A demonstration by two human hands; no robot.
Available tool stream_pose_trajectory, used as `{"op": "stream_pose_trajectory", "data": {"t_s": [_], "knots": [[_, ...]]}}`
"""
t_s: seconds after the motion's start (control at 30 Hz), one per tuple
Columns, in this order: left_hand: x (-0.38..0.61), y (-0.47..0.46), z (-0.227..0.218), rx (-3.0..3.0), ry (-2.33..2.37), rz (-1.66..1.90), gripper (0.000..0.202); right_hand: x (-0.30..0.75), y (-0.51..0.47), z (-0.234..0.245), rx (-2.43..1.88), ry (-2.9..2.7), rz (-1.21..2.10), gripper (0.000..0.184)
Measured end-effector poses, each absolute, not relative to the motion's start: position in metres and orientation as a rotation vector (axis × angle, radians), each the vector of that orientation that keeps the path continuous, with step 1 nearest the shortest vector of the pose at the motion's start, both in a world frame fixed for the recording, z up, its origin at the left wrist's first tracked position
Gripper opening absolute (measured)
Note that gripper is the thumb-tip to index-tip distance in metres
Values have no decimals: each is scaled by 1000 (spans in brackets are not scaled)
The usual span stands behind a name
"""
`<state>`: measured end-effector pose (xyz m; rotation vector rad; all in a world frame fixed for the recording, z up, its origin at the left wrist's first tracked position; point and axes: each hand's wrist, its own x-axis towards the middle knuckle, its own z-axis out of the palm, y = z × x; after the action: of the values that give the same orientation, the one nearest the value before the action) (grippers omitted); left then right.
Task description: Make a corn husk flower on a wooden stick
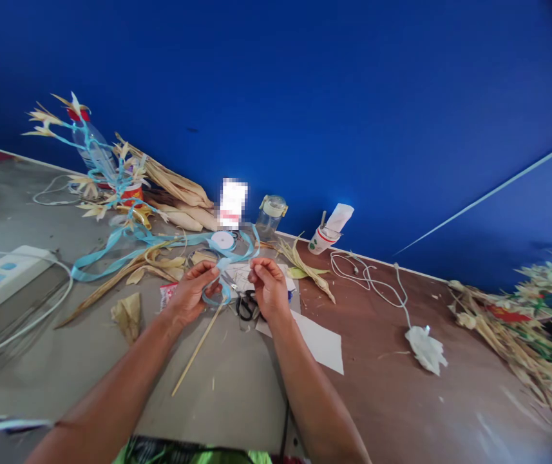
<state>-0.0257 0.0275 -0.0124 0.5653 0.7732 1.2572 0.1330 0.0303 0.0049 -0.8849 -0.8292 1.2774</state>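
Observation:
My left hand pinches a light blue ribbon between thumb and fingers. The ribbon hangs in a small loop below the fingertips and trails back across the table to the left. Level with it and a short way to the right, my right hand has thumb and fingers pressed together; what they hold is too small to make out. Black-handled scissors lie below and between the hands. A thin wooden stick rests on the table nearer to me. Behind the hands is a white spool.
Dried corn husks and a blue-stemmed husk flower branch are at the back left. A power strip sits left. Behind stand a lidded jar and a paper cup. A white cable and flowers are right.

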Motion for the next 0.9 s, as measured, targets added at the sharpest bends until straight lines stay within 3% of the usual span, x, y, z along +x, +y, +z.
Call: {"op": "stream_pose_trajectory", "data": {"t_s": [0.27, 0.5, 0.73, 0.9], "knots": [[-22, 27, -15, 621, 870, 1308, 25, 151, 26, 27, -998, -975, 1148, 26], [-21, 27, -17, 635, 885, 1298, 29, 154, 19, 32, -1174, -1163, 1050, 14], [-21, 27, -13, 644, 893, 1352, 28, 157, 17, 21, -1306, -1449, 787, 27], [-22, 32, -14, 612, 809, 1517, 26, 171, 21, 16, -1361, -1336, 693, 35]]}}
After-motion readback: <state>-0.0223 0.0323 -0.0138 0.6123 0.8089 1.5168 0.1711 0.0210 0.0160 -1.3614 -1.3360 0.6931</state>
